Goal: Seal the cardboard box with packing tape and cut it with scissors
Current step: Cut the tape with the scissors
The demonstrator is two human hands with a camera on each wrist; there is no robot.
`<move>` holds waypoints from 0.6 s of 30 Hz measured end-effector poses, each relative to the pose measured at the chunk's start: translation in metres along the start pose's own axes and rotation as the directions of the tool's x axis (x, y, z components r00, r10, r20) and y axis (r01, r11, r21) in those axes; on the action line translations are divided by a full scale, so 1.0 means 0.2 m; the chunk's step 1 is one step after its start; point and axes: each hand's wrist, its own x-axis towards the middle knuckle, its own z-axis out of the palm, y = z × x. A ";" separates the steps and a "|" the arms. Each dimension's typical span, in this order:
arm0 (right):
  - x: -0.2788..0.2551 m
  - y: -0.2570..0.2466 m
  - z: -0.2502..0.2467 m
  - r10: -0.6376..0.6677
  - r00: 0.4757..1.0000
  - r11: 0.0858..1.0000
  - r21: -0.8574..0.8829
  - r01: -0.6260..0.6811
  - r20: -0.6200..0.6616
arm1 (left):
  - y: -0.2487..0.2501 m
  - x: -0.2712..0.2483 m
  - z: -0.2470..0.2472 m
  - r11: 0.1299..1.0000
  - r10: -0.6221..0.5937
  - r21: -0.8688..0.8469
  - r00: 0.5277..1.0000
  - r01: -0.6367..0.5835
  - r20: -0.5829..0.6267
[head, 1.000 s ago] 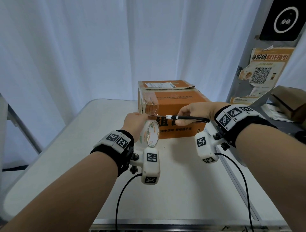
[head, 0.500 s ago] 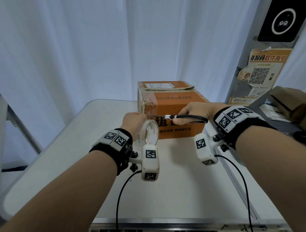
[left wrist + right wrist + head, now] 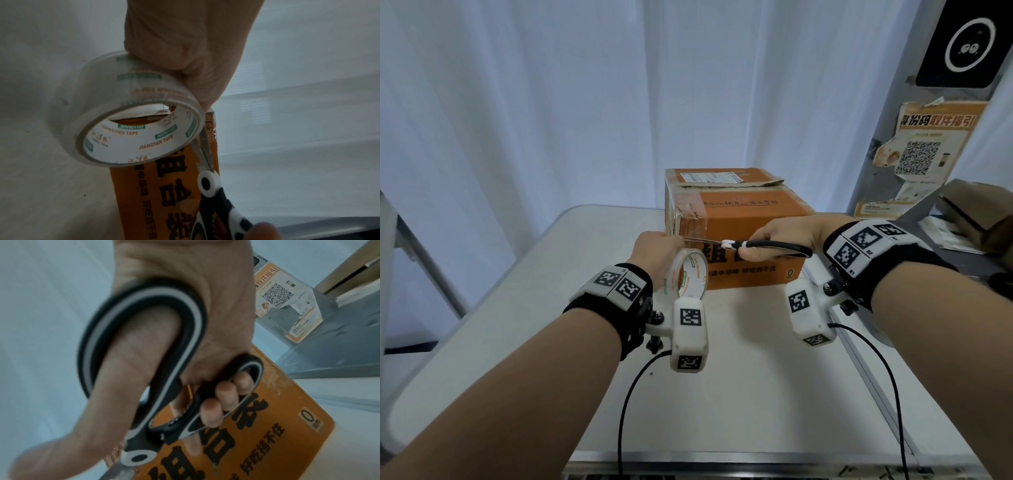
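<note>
An orange cardboard box [image 3: 739, 212] stands at the far side of the white table [image 3: 722, 377]; its top flaps are down, with one corner lifted a little. My left hand [image 3: 659, 248] grips a roll of clear packing tape [image 3: 688, 274] just in front of the box's left front corner. The roll [image 3: 131, 129] fills the left wrist view, fingers curled over its top. My right hand [image 3: 777, 236] holds black-and-white scissors [image 3: 750, 245], thumb and fingers through the handle loops [image 3: 144, 337]. The blades [image 3: 203, 149] point left and lie nearly closed between roll and box.
White curtains hang behind the table. A grey post with an orange QR poster [image 3: 928, 154] stands at the right, and a second cardboard box [image 3: 976, 212] lies beyond the table's right edge. Cables run from both wrist cameras toward the near edge.
Both hands stay at the box's front left corner. The scissor blades have reached further left beside the roll; the roll has barely shifted.
</note>
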 end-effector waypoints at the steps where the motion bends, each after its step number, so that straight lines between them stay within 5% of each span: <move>1: 0.00 -0.01 0.01 0.010 1.000 0.999 0.036 -0.011 0.029 | -0.01 0.00 0.00 1.000 0.004 -0.029 1.000 -0.004 -0.005; 7: -0.05 0.05 0.03 0.038 0.997 0.958 0.280 -0.054 0.062 | -0.01 -0.02 -0.03 0.999 0.034 -0.011 0.999 -0.034 -0.004; 18: -0.03 -0.02 0.06 0.059 0.998 0.977 0.207 -0.060 0.011 | 0.00 -0.07 -0.05 0.997 0.039 -0.063 0.998 -0.037 0.041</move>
